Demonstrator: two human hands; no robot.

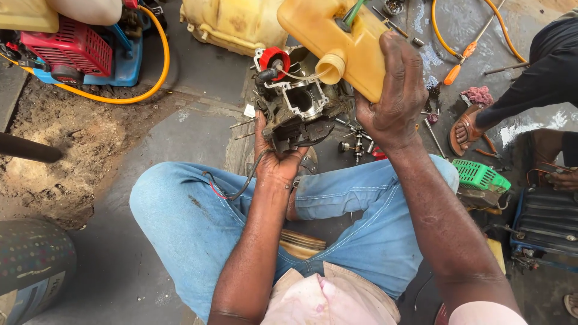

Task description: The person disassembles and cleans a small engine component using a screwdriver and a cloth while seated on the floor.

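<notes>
We see the left hand [278, 157] cupped under a small dirty engine block [299, 111], fingers curled up around its lower edge, holding it above the knees. The block shows an open round bore on top and a red cap [274, 59] at its upper left. A thin black wire [241, 186] hangs from the block across the left thigh.

The right hand [392, 96] wraps around a yellow plastic fuel tank [337, 42], fingers closed over its lower end, lifting it just above and right of the block. The tank's open spout points down toward the block; a thin clear hose [301, 76] runs between the two, and a green tube [354, 12] sticks out of the tank top.

We note blue jeans [192, 216], legs crossed, seated on a grey concrete floor [192, 126]. Loose bolts and small metal parts [356, 141] lie on the floor just beyond the block. Another yellow tank [232, 24] lies farther off. A red-and-blue engine machine [75, 51] with a yellow hose [158, 66] sits top left. A green plastic cover [480, 175] lies on the right, near another person's sandalled foot [466, 129]. An orange-handled tool [456, 67] lies on wet ground top right.
</notes>
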